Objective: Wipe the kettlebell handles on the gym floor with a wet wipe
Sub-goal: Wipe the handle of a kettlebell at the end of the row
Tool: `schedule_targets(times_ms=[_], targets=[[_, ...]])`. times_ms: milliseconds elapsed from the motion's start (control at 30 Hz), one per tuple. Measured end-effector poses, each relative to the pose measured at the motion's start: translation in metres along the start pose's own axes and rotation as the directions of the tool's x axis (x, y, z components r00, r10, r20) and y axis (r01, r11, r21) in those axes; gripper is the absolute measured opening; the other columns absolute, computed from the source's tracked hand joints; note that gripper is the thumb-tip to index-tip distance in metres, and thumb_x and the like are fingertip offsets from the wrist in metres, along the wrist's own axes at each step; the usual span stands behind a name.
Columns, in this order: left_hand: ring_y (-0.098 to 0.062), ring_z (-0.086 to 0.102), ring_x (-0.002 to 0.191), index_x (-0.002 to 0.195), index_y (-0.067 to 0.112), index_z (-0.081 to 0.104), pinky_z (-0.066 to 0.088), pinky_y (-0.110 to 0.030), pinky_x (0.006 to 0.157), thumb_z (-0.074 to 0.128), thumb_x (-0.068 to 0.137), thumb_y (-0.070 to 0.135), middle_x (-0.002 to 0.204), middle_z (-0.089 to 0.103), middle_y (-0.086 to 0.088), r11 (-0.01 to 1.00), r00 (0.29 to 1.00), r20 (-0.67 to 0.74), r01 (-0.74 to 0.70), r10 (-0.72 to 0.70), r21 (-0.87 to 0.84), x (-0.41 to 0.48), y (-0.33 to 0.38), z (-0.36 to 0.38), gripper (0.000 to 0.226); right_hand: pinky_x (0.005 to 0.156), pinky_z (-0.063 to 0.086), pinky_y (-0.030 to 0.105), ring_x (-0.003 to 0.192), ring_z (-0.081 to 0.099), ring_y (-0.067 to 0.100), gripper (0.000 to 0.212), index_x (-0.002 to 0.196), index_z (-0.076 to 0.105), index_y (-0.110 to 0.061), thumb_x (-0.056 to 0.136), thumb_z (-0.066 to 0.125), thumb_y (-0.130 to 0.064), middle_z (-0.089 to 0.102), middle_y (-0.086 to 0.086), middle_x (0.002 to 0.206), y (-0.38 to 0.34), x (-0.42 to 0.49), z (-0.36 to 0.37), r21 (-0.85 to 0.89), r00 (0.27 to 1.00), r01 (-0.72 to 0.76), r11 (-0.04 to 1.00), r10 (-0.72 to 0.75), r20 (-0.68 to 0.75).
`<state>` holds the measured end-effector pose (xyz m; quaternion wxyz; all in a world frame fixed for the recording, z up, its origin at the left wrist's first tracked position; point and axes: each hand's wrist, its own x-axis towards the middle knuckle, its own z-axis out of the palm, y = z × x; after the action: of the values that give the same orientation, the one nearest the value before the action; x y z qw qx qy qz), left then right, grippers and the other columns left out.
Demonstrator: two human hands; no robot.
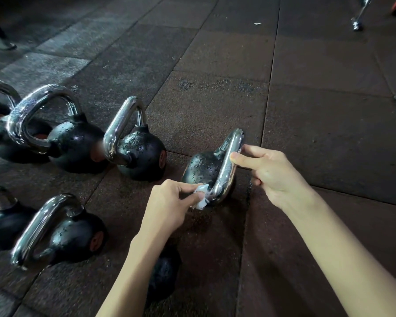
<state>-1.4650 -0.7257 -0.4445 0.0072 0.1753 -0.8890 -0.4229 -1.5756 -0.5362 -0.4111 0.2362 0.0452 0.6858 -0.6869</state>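
L hand (pixel 169 207) w/ wet wipe (pixel 201 200) + R hand (pixel 274 177) on kettlebell handle (pixel 229 164)

Kettlebell (pixel 166 272) mostly hidden beneath left forearm (pixel 135 271).

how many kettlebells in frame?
6 sure. Back row, left to right: cut-off kettlebell, second kettlebell, third kettlebell, fourth kettlebell gripped by right hand, left hand pinches wet wipe against it. Front row: left kettlebell, near kettlebell. Dark shape under left forearm: maybe a seventh.
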Motion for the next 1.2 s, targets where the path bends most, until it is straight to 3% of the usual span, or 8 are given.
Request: schedule_targets(times_ms=[200, 300, 467, 600, 767, 867, 1000, 1200], targets=[[-0.006, 0.07, 0.071, 0.09, 0.039, 0.083, 0.054, -0.025, 0.067, 0.081, 0.087, 0.038, 0.082, 0.079, 0.006, 0.975, 0.995, 0.037, 0.084, -0.093, 0.205, 0.014, 0.008, -0.031, 0.004, 0.04, 0.04, 0.012, 0.05, 0.063, -0.007, 0.026, 0.105, 0.074, -0.023, 0.082, 0.084, -0.015, 0.075, -0.005, 0.09, -0.007, 0.001, 0.035, 0.104, 0.997, -0.006, 0.995, 0.015, -0.081], [0.012, 0.069, 0.084, 0.091, 0.044, 0.081, 0.05, -0.008, 0.074, 0.084, 0.084, 0.039, 0.081, 0.076, 0.026, 0.994, 0.991, -0.082, 0.106, -0.107, -0.017, 0.018, 0.009, -0.068, 0.009, 0.05, 0.043, 0.016, 0.065, 0.065, -0.004, 0.035, 0.112, 0.075, -0.02, 0.08, 0.087, -0.019, 0.074, -0.005, 0.096, -0.009, 0.008, 0.062, 0.09, 0.996, -0.001, 0.996, 0.009, -0.087], [0.002, 0.073, 0.091, 0.1, 0.022, 0.082, 0.051, -0.006, 0.079, 0.081, 0.087, 0.021, 0.094, 0.081, 0.01, 0.875, 0.981, -0.16, 0.02, -0.111, -0.485, 0.022, 0.021, -0.1, 0.013, 0.073, 0.055, 0.028, 0.084, 0.069, 0.013, 0.044, 0.116, 0.073, -0.016, 0.075, 0.091, -0.018, 0.075, 0.002, 0.1, -0.018, 0.024, 0.089, 0.147, 0.988, -0.04, 0.988, 0.062, -0.144], [0.002, 0.07, 0.078, 0.107, 0.014, 0.081, 0.048, -0.005, 0.067, 0.08, 0.088, 0.022, 0.094, 0.081, 0.001, 0.805, 0.982, -0.118, 0.052, -0.15, -0.591, 0.034, 0.035, -0.098, 0.021, 0.089, 0.049, 0.025, 0.095, 0.066, -0.001, 0.064, 0.129, 0.065, -0.038, 0.071, 0.093, -0.036, 0.073, -0.011, 0.1, -0.02, 0.01, 0.066, -0.335, 0.924, 0.281, 0.899, -0.348, -0.159], [0.007, 0.063, 0.053, 0.106, 0.004, 0.079, 0.042, -0.002, 0.053, 0.078, 0.09, 0.02, 0.069, 0.076, 0.008, 0.791, 0.992, 0.001, 0.101, -0.126, -0.603, 0.046, 0.069, -0.079, 0.023, 0.061, 0.033, 0.022, 0.059, 0.029, 0.005, 0.052, 0.124, 0.07, -0.046, 0.076, 0.088, -0.038, 0.078, -0.019, 0.097, -0.048, 0.0, 0.051, -0.308, 0.817, 0.577, 0.756, -0.524, 0.241], [0.008, 0.056, 0.044, 0.094, 0.009, 0.079, 0.038, -0.003, 0.051, 0.079, 0.089, 0.028, 0.053, 0.066, 0.016, 0.829, 0.992, 0.039, 0.12, -0.118, -0.546, 0.055, 0.083, -0.074, 0.02, 0.054, 0.03, 0.011, 0.05, 0.034, 0.003, 0.041, 0.117, 0.077, -0.035, 0.078, 0.087, -0.031, 0.069, -0.024, 0.068, -0.052, 0.01, 0.044, -0.319, 0.787, 0.617, 0.72, -0.579, 0.214], [0.004, 0.072, 0.091, 0.092, 0.023, 0.084, 0.048, -0.013, 0.083, 0.079, 0.087, 0.045, 0.09, 0.081, 0.008, 0.921, 0.997, 0.071, 0.058, -0.033, -0.386, 0.064, 0.085, -0.076, 0.023, 0.08, 0.055, 0.016, 0.084, 0.073, -0.001, 0.028, 0.105, 0.082, -0.027, 0.079, 0.087, -0.017, 0.079, -0.016, 0.092, -0.054, 0.028, 0.032, -0.241, 0.802, 0.597, 0.765, -0.561, 0.205], [0.01, 0.064, 0.077, 0.104, 0.037, 0.081, 0.043, -0.012, 0.063, 0.085, 0.073, 0.06, 0.082, 0.074, 0.022, 0.982, 0.991, 0.03, 0.127, -0.132, 0.143, 0.068, 0.066, -0.064, 0.038, 0.079, 0.052, 0.015, 0.085, 0.071, -0.002, 0.032, 0.104, 0.079, -0.031, 0.081, 0.085, -0.011, 0.08, -0.012, 0.091, -0.043, 0.106, 0.006, -0.331, 0.89, 0.445, 0.832, -0.451, 0.061]])
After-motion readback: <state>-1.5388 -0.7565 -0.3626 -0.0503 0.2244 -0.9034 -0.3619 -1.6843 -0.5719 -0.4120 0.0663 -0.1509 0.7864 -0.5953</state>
